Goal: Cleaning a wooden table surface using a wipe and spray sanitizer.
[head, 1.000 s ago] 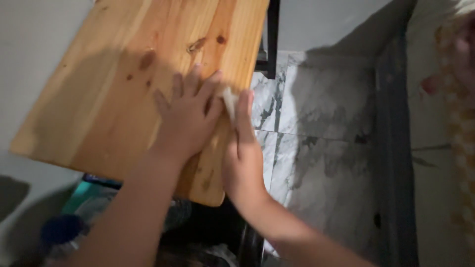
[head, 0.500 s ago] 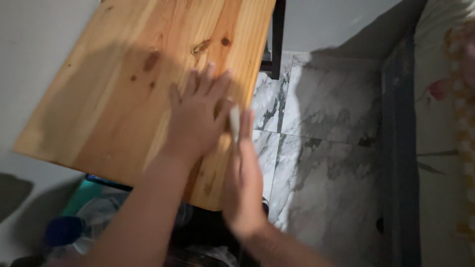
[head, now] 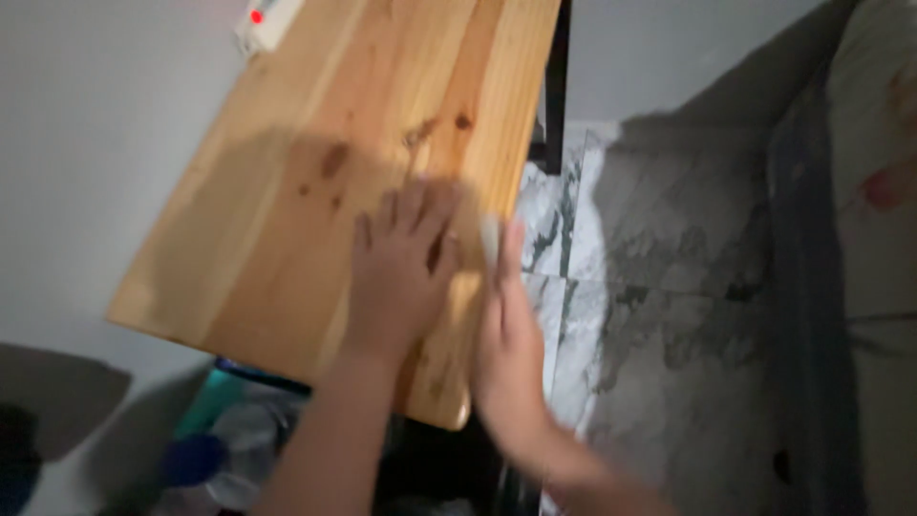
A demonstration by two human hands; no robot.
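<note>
— Pressing where?
— My left hand [head: 401, 272] lies flat, fingers spread, on the wooden tabletop [head: 315, 172]; my right hand [head: 511, 330], open and edge-on, meets its rim, a small white scrap [head: 490, 239] at the fingertips.
— Any labels?
— White strip with a red dot [head: 267, 19], far corner.

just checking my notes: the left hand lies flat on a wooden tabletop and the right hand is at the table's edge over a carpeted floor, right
Not quite: the floor is marble-patterned tile, white with grey veins, not carpet. The head view shows it. The rest holds: the left hand lies flat on the wooden tabletop, and the right hand is at the table's edge over that floor.
</note>
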